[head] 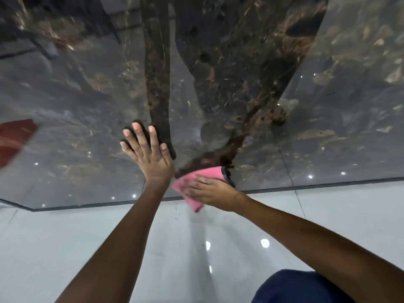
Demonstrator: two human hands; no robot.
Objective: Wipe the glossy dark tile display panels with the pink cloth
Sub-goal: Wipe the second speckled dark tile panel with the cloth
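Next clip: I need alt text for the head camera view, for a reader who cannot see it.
A person's right hand presses a pink cloth flat against the lower edge of a glossy dark marble-patterned tile panel, while the left hand rests open on the panel beside it. Below lies a pale glossy floor reflecting ceiling lights.

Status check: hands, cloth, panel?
Left hand flat on dark panel. Right hand presses pink cloth near panel's bottom edge. Nothing in the way.
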